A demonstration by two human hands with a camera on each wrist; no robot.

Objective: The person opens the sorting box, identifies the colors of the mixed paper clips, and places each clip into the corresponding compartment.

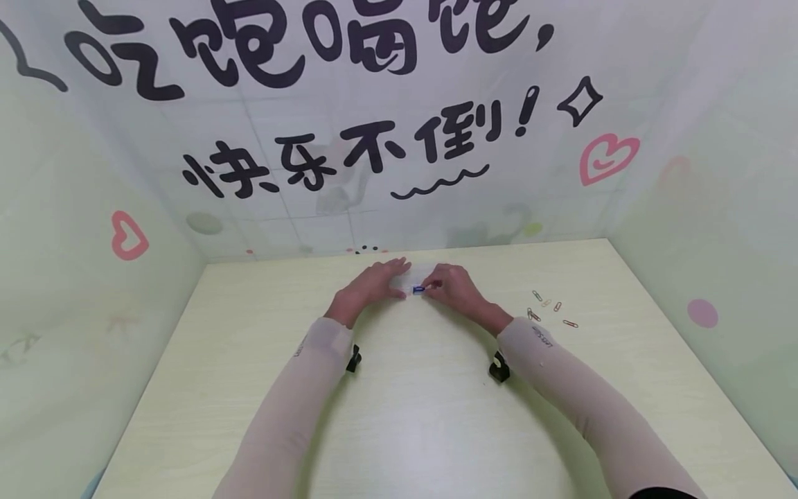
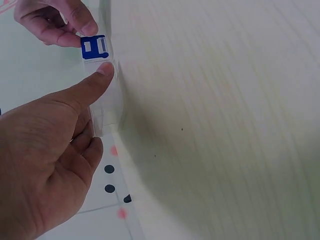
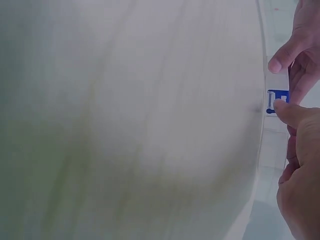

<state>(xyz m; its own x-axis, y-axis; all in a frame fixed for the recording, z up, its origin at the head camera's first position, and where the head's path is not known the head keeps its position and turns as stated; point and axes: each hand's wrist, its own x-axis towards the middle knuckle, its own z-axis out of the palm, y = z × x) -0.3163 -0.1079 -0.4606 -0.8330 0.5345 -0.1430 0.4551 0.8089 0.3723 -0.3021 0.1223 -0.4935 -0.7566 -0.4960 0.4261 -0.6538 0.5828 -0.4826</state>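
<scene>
A clear plastic box sits near the back of the table, with a small blue piece with white markings on its near side. My left hand grips the box from the left; in the left wrist view its thumb lies on the near face and its other fingers curl behind. From the other side, my right hand pinches the box at the blue piece, its thumb tip touching that piece in the right wrist view. Behind the box, the fingertips are partly hidden. The contents cannot be made out.
Several paper clips lie scattered on the pale wooden table, right of my right hand. A printed white backdrop rises just behind the box. Black wrist mounts hang under both forearms.
</scene>
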